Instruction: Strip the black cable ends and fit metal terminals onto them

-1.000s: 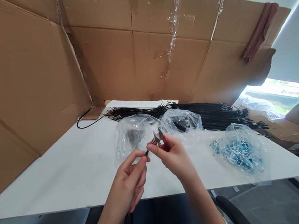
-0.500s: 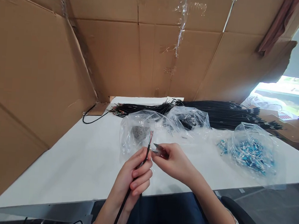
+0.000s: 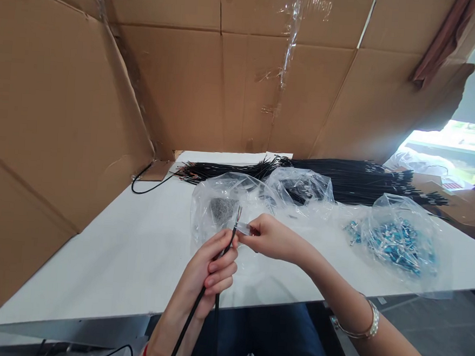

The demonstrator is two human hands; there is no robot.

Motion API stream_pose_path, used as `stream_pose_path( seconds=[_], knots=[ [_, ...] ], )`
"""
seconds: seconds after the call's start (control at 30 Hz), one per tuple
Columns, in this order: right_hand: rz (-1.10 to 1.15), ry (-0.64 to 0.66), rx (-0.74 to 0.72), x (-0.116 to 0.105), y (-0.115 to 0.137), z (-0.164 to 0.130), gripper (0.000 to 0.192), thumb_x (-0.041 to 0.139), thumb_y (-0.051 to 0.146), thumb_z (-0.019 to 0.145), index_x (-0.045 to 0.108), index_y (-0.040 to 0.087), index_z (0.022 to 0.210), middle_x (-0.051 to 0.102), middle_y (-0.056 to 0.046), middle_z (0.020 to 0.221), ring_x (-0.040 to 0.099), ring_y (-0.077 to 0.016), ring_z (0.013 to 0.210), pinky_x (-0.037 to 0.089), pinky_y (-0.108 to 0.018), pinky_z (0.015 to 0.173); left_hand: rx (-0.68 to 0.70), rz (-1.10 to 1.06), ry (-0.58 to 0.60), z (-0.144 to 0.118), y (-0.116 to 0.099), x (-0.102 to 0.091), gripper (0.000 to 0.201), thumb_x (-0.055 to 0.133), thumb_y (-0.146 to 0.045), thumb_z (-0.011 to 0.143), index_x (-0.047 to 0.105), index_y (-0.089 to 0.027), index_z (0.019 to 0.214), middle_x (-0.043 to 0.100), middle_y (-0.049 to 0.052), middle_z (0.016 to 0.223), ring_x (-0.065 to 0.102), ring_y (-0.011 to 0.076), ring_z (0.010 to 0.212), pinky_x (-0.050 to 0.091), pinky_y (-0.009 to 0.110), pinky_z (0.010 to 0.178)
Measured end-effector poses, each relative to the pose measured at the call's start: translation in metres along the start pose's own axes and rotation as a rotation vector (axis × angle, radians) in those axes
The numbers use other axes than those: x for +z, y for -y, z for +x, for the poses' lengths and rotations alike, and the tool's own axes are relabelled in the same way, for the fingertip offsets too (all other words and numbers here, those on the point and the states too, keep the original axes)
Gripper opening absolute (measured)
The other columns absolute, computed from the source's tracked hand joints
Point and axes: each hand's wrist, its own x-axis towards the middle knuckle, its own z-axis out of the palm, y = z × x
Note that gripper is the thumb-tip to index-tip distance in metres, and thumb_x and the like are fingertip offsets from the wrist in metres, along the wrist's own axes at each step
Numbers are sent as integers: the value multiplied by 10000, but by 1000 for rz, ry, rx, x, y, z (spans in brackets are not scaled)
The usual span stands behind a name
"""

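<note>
My left hand [image 3: 210, 268] is closed around a black cable [image 3: 189, 318], holding its end upright. Thin bare-ended wires [image 3: 239, 213] fan out from the cable's stripped tip. In my right hand [image 3: 276, 239] is a small pair of snips [image 3: 243, 229], mostly covered by the fingers. The snips' pale blades lie against the cable just below the loose wires, close to my left fingertips. Whether the blades are closed on the cable I cannot tell.
Behind the hands lie clear plastic bags [image 3: 206, 197], one with a grey wiry mass. Long bundles of black cables [image 3: 343, 177] stretch along the back. At right, a clear bag holds small blue parts [image 3: 405, 246]. Cardboard walls [image 3: 179, 87] enclose the white table [image 3: 105, 261].
My right hand has moved slightly left and up, bringing the snips' blades from beside the cable to against it. My left hand has shifted slightly left with the cable.
</note>
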Motion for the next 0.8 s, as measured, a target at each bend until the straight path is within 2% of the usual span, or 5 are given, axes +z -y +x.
stream_pose_path(
  seconds=[0.27,0.4,0.57,0.7,0.8],
  knots=[
    [34,209,96,-5,-12,16,392,548,329,832,433,177,490,379,66,438,305,-58,413,237,-220,410,-38,-64,-58,11,3,-7,361,380,-218,990,594,-122,716,272,-106,428,55,18,331,175,88,242],
    [119,336,179,-5,-17,23,410,539,371,855,390,195,516,330,88,422,259,-48,374,185,-201,357,-56,-96,-80,17,4,-12,371,351,-209,1003,582,-111,730,273,-106,433,117,8,298,152,92,242],
    [192,455,275,-1,-27,35,505,632,497,815,322,208,540,241,124,426,178,-31,371,137,-172,344,-78,-137,-118,23,6,-16,396,295,-201,1023,554,-102,740,269,-112,440,200,-1,268,174,85,240],
    [179,499,344,4,-38,45,550,617,576,812,318,212,529,223,125,411,158,-31,357,124,-176,336,-75,-154,-158,30,11,-20,396,275,-193,1035,534,-117,746,261,-120,465,219,0,274,186,84,243],
    [132,458,351,5,-43,49,528,596,534,841,319,213,526,218,121,411,161,-36,357,132,-181,342,-68,-130,-178,36,14,-24,312,404,-232,1017,541,-124,759,291,-127,485,202,-1,292,160,104,246]
  ],
)
